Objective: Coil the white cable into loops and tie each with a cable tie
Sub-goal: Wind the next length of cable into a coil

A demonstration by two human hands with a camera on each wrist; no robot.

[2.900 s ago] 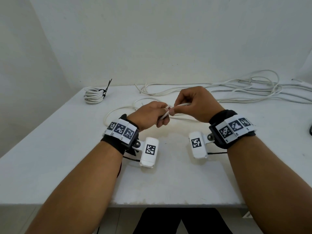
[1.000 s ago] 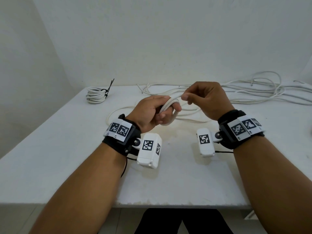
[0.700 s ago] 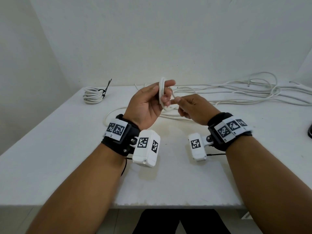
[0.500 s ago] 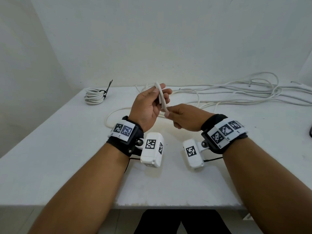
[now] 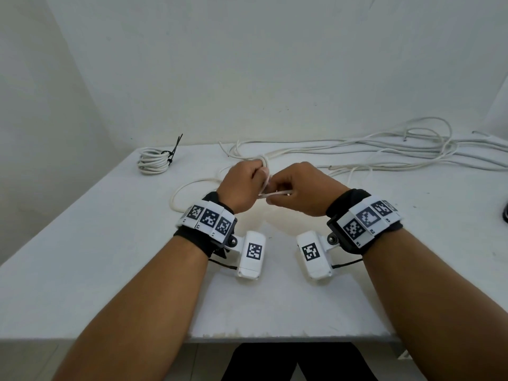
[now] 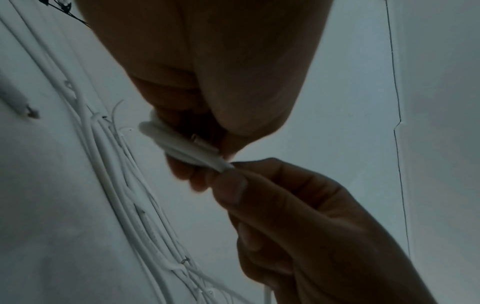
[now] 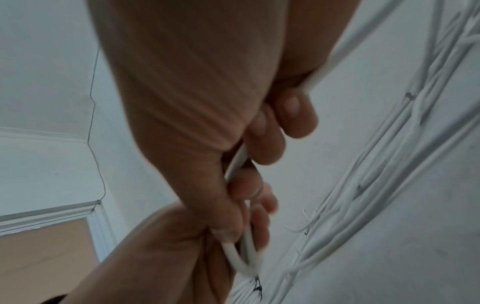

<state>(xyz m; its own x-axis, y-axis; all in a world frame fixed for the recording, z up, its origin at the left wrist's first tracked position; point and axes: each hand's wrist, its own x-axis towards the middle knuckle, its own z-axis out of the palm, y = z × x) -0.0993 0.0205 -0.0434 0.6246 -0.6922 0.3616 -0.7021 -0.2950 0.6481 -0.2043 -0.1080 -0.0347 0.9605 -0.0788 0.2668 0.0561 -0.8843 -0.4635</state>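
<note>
Over the middle of the white table (image 5: 110, 270) my left hand (image 5: 244, 185) grips a small coil of the white cable (image 5: 264, 163), its loops wrapped round the fingers (image 6: 182, 142). My right hand (image 5: 297, 191) sits just to its right and pinches the running strand of the cable (image 5: 277, 193) between thumb and fingers (image 7: 241, 160). The two hands almost touch. The loose part of the cable (image 5: 187, 188) curves on the table behind my left wrist. A finished coil (image 5: 152, 160) with a black cable tie (image 5: 174, 149) lies at the far left.
A long tangle of white cables (image 5: 384, 152) runs along the back right of the table beside the wall. A dark object (image 5: 505, 215) shows at the right edge. The table's front edge (image 5: 275, 338) lies close to my body.
My left hand has dropped and turned palm down with the coil round its fingers. My right hand has come up beside it, drawing the strand across between them.
</note>
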